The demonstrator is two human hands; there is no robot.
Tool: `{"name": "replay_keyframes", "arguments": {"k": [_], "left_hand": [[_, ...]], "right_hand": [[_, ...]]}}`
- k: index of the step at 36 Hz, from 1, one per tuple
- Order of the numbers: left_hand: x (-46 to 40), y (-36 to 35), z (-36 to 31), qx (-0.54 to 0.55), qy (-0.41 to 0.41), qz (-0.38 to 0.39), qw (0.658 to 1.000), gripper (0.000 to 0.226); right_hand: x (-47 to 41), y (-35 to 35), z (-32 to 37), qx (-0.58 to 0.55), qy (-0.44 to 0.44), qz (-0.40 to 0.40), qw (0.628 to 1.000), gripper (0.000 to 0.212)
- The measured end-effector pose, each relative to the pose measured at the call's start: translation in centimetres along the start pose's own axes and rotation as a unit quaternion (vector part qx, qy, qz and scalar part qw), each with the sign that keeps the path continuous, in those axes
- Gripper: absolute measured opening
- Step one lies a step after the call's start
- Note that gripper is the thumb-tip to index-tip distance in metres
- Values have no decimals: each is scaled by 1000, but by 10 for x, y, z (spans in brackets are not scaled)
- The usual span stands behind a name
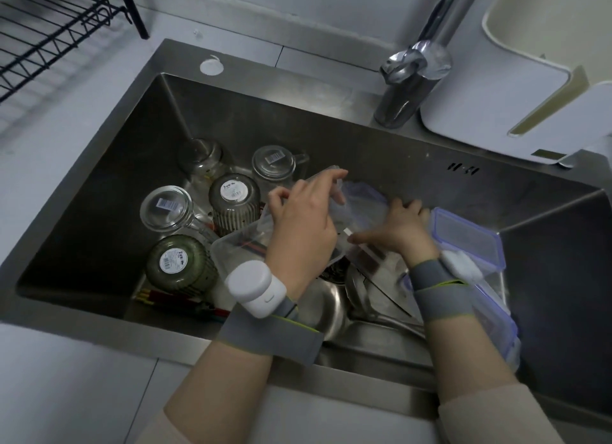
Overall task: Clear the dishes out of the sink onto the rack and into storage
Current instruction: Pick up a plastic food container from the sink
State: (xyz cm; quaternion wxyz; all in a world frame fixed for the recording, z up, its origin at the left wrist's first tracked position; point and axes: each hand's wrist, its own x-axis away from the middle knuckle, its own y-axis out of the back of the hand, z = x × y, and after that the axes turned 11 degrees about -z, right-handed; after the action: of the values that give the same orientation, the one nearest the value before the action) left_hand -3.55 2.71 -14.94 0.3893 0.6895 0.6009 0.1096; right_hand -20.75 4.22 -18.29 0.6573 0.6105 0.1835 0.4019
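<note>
We find both hands working inside the stainless steel sink (414, 165), over its middle. The left hand (299, 226) has its fingers (326, 178) curled round the rim of a clear plastic container (361, 205), which is lifted and tilted above the other items. The right hand (399, 233) holds the same container from the opposite side, thumb extended along its lower edge, remaining fingers bent over the far edge.

We note five glasses standing upside down in the left half of the sink: a green ribbed glass (180, 264) nearest the front wall, a clear glass (167, 208) behind it, a dark ribbed glass (235, 197), a handled glass mug (275, 163) and a small jar (200, 155) at the back. A second clear container (238, 250) lies beside the left hand. A container with a purple-edged lid (468, 238) sits just right of the right hand. Metal bowls (326, 306) lie beneath the wrists.

A black wire rack (56, 29) stands on the bench (66, 387) at upper left. The faucet (414, 76) rises behind the sink.
</note>
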Motion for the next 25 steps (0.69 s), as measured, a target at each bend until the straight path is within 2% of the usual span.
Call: {"name": "replay_keyframes", "arguments": {"k": [3,5,8,11,15,18,20,22,25], "left_hand": [[1,1,-1,-4,5,16,1000,62],[1,1,0,-10,13,27,1000,61],[2,0,-1,-26,24,36,999,62],[2,-1,-1,-36,40,30,998,59],[1,1,-4,-52,0,36,998,50],[2,4,-10,-61,-70,29,995,31],[2,6,-11,-51,-118,22,991,23],[1,7,-12,-46,-147,11,988,22],[-1,8,-13,-57,-178,-6,982,25]], "right_hand": [[0,14,-2,-41,-40,53,997,116],[5,25,-6,-116,-61,101,986,116],[18,36,-13,-242,-85,170,952,101],[24,42,-18,-318,-82,188,926,90],[26,52,-17,-459,-87,225,855,82],[31,56,-11,-533,-46,275,799,84],[31,55,-7,-531,-32,276,800,87],[31,56,-6,-503,-33,264,822,89],[33,57,-2,-499,-33,243,831,36]]}}
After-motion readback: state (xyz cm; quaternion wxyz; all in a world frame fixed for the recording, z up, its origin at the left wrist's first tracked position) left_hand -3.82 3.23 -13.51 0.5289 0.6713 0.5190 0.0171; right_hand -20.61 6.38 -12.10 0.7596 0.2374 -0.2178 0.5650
